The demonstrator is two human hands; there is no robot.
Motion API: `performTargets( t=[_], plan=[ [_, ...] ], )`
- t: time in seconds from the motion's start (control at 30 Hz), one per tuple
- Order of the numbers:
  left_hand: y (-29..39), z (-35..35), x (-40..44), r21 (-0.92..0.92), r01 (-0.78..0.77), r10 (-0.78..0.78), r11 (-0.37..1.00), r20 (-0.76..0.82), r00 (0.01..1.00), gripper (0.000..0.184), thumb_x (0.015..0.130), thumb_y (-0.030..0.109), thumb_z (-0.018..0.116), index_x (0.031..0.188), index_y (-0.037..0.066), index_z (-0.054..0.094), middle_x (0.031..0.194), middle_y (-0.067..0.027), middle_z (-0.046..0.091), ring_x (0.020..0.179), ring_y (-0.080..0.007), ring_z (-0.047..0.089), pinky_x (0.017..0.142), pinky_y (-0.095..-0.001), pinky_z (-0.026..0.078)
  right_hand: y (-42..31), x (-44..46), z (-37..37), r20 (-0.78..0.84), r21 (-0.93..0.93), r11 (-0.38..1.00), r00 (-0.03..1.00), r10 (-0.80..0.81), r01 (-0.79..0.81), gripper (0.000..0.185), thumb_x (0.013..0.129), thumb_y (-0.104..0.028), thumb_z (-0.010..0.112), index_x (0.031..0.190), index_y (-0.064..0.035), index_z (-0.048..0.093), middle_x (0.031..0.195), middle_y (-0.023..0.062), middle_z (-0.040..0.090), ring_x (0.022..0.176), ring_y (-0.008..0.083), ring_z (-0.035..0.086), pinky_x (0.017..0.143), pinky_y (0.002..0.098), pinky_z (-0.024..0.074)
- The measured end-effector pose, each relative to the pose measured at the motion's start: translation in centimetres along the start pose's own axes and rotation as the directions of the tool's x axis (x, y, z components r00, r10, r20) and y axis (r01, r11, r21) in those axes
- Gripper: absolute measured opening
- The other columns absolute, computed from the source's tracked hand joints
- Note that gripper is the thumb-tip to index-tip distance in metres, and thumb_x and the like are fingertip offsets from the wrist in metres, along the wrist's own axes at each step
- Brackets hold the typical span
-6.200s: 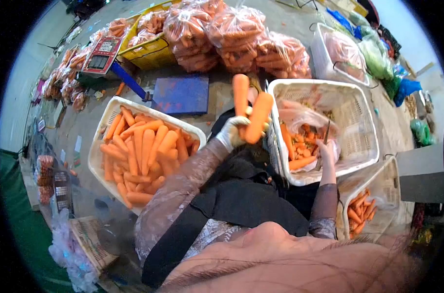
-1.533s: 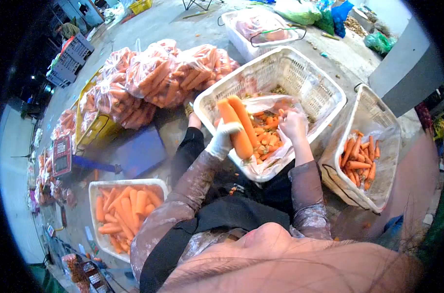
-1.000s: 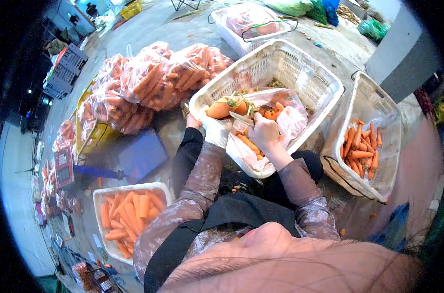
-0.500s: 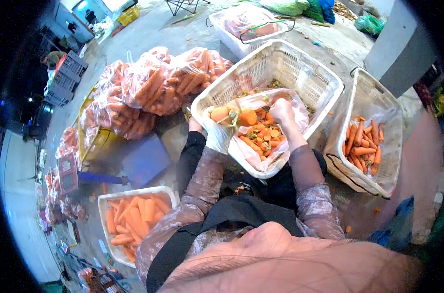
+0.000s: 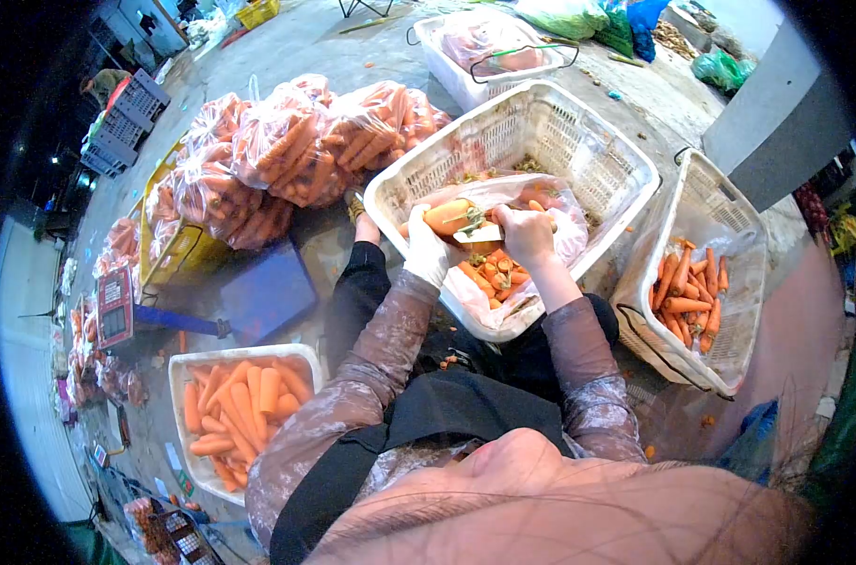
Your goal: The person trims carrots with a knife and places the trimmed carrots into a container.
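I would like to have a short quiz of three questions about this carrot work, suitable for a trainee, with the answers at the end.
1. Open question: what does the right hand hold, close to the carrot in the left hand?
2. True or false: the left hand is bare.
3. Fill in the colour: the flat platform near the bagged carrots is ____.

Key:
1. A knife.
2. False; it wears a white glove.
3. Blue.
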State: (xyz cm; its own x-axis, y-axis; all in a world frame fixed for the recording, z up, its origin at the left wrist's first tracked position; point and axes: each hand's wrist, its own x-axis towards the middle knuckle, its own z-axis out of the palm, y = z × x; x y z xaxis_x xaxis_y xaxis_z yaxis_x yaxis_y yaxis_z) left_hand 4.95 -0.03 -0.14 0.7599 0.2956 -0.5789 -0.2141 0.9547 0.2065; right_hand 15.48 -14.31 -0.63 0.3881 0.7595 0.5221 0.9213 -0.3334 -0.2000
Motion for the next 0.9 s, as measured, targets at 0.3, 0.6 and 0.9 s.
performTargets(
  t=[0.3, 0.6, 0.9],
  plan=[
    [0.6, 0.3, -0.1, 0.217, 0.004, -0.014, 0.976, 0.043, 0.999, 0.057, 0.082, 0.043, 0.048, 0.122, 0.003, 0.047, 0.116, -0.0179, 0.055, 0.103, -0.0338, 0.057, 0.090, -0.0496, 0.047, -0.7, 0.1, -0.2, -0.241, -0.028, 0.999, 0.970, -0.044, 0.039, 0.014, 0.074, -0.017, 0.061, 0.086, -0.0113, 0.057, 0.059, 0.0056, 0.058, 0.053, 0.0229, 0.060, 0.049, 0.0364, 0.0447],
    [-0.2, -0.8, 2.0, 0.167, -0.109, 0.075, 0.980, 0.200, 0.977, 0.036, 0.082, 0.028, 0.049, 0.109, 0.004, 0.051, 0.101, -0.0110, 0.061, 0.091, -0.0279, 0.061, 0.084, -0.0396, 0.050, 2.7, 2.2, 1.3, 0.183, -0.141, 0.811, 0.790, 0.585, -0.567, 0.012, 0.077, -0.014, 0.058, 0.086, -0.0094, 0.064, 0.078, 0.0182, 0.065, 0.073, 0.0352, 0.064, 0.067, 0.0461, 0.0506],
    [0.3, -0.8, 1.1, -0.062, -0.009, 0.019, 0.998, 0.163, 0.986, 0.055, 0.082, 0.045, 0.044, 0.120, 0.006, 0.048, 0.119, -0.0140, 0.054, 0.110, -0.0336, 0.054, 0.097, -0.0491, 0.042, 0.5, 0.9, 0.5, -0.151, 0.112, 0.992, 0.985, 0.081, -0.064, 0.012, 0.073, -0.012, 0.061, 0.085, -0.0118, 0.063, 0.066, 0.0132, 0.063, 0.062, 0.0273, 0.064, 0.058, 0.0403, 0.0511]
  ],
)
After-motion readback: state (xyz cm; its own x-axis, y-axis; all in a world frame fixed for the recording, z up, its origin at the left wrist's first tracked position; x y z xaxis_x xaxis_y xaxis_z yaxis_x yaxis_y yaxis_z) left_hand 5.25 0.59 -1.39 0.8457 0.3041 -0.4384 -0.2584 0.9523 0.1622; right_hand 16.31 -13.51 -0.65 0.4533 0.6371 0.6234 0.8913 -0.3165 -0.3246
